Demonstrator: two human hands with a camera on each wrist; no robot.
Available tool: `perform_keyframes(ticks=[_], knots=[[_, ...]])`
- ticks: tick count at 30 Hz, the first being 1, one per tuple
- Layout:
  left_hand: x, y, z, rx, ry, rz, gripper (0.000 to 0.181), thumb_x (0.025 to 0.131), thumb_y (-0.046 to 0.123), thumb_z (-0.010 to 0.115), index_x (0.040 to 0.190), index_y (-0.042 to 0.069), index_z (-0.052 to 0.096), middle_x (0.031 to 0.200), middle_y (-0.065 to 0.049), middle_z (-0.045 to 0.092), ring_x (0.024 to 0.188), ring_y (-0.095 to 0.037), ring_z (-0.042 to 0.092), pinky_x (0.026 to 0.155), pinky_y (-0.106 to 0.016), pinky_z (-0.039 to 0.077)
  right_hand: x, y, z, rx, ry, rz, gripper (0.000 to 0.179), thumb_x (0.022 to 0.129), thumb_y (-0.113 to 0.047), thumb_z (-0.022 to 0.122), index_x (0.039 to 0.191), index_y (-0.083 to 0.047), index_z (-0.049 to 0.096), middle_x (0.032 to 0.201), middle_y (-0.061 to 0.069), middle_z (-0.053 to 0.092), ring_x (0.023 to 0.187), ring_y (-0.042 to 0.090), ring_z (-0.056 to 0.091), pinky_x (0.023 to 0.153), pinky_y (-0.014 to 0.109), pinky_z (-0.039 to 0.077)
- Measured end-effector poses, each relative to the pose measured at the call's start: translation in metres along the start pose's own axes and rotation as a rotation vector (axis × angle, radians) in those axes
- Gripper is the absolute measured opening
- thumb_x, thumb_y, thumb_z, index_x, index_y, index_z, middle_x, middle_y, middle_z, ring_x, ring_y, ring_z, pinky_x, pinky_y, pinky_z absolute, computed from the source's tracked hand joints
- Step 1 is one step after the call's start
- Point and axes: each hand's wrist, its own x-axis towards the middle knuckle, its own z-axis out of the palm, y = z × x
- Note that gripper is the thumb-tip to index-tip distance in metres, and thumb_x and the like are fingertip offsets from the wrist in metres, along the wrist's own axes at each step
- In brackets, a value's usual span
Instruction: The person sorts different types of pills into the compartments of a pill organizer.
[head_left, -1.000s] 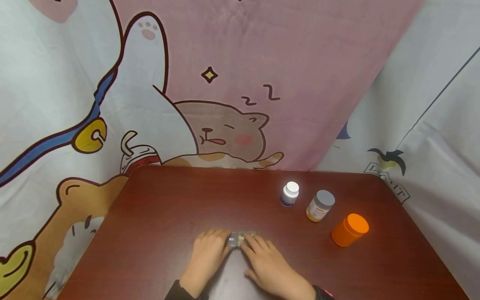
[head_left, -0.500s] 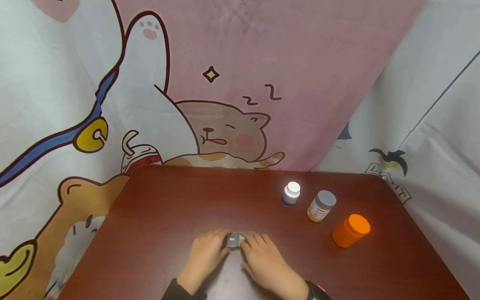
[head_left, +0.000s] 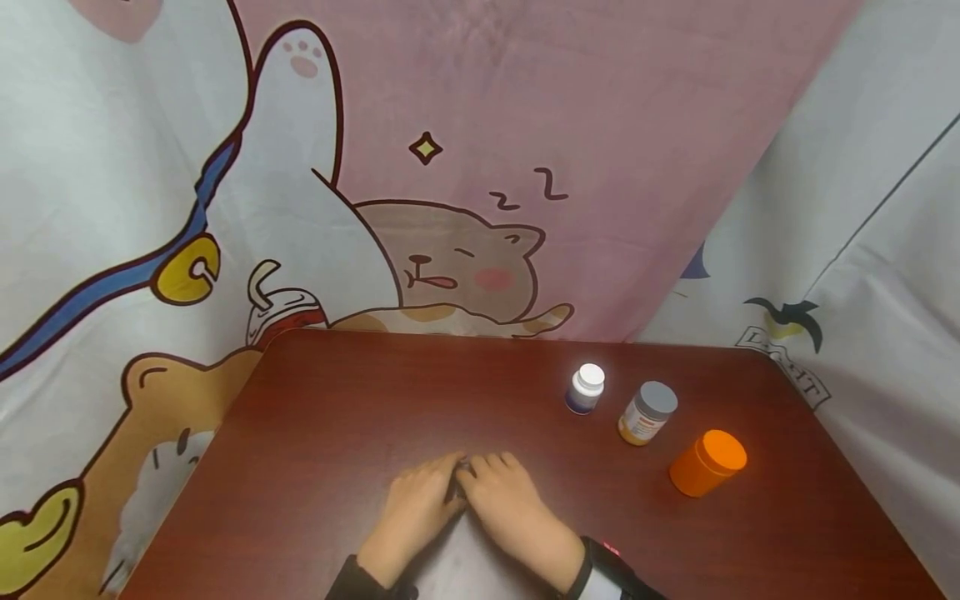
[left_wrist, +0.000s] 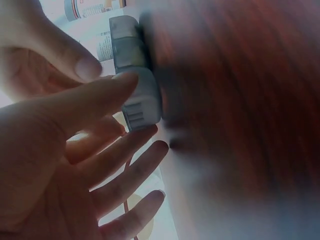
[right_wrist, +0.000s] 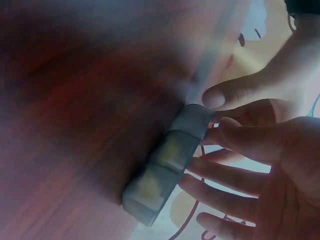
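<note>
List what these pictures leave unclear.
Right wrist view: any contents of the grey case, blurred.
Head view: most of the grey case, covered by the left hand and right hand.
Head view: the grey-lidded jar's fine print, too small.
Left wrist view: labelled container, cut off by the top edge.

The case [right_wrist: 170,156] looks smooth plastic; the table [head_left: 360,408], glossy wood; the backdrop [head_left: 615,125], matt cloth.

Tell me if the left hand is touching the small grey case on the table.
Touching. In the left wrist view, the left hand has its thumb lying on the grey case, across the ridged end section.
</note>
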Motion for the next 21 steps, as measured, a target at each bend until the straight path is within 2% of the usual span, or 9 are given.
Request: perform_keyframes(ticks=[4, 8, 16, 21], knots=[[0.002, -0.001, 0.001, 0.014, 0.016, 0.020, 0.053, 0.076, 0.029, 0.073, 0.123, 0.008, 0.059, 0.118, -0.013, 0.068, 0.102, -0.030, 0.063, 0.083, -0.052, 0.056, 0.006, -0.002, 0.005, -0.111, 0.006, -0.023, 0.034, 0.072, -0.028, 0.074, 0.104, -0.017, 0.071, 0.095, 0.002, 0.069, 0.079, 0.015, 0.061, 0.071, 0.030, 0.057], [0.004, -0.002, 0.000, -0.005, 0.016, 0.022, 0.051, 0.074, 0.025, 0.075, 0.120, 0.006, 0.061, 0.115, -0.015, 0.069, 0.101, -0.031, 0.063, 0.082, -0.052, 0.056, 0.009, -0.003, 0.009, -0.196, 0.045, -0.054, 0.034, 0.067, -0.030, 0.077, 0.099, -0.019, 0.073, 0.090, 0.000, 0.068, 0.070, 0.012, 0.058, 0.065, 0.025, 0.054], [0.005, -0.002, 0.006, -0.006, 0.044, 0.028, 0.051, 0.071, 0.021, 0.077, 0.118, 0.009, 0.062, 0.114, -0.013, 0.070, 0.100, -0.029, 0.063, 0.082, -0.050, 0.057, 0.007, -0.008, 0.011, -0.244, 0.105, -0.066, 0.023, 0.068, -0.027, 0.075, 0.088, -0.017, 0.074, 0.082, 0.000, 0.066, 0.063, 0.013, 0.056, 0.063, 0.026, 0.052], [0.005, 0.000, 0.010, -0.006, 0.093, 0.037, 0.050, 0.069, 0.018, 0.078, 0.115, 0.009, 0.063, 0.109, -0.011, 0.072, 0.094, -0.027, 0.065, 0.075, -0.045, 0.059, 0.006, -0.010, 0.012, -0.256, 0.156, -0.057, 0.021, 0.068, -0.029, 0.074, 0.084, -0.017, 0.074, 0.078, -0.001, 0.066, 0.060, 0.011, 0.055, 0.057, 0.024, 0.047]])
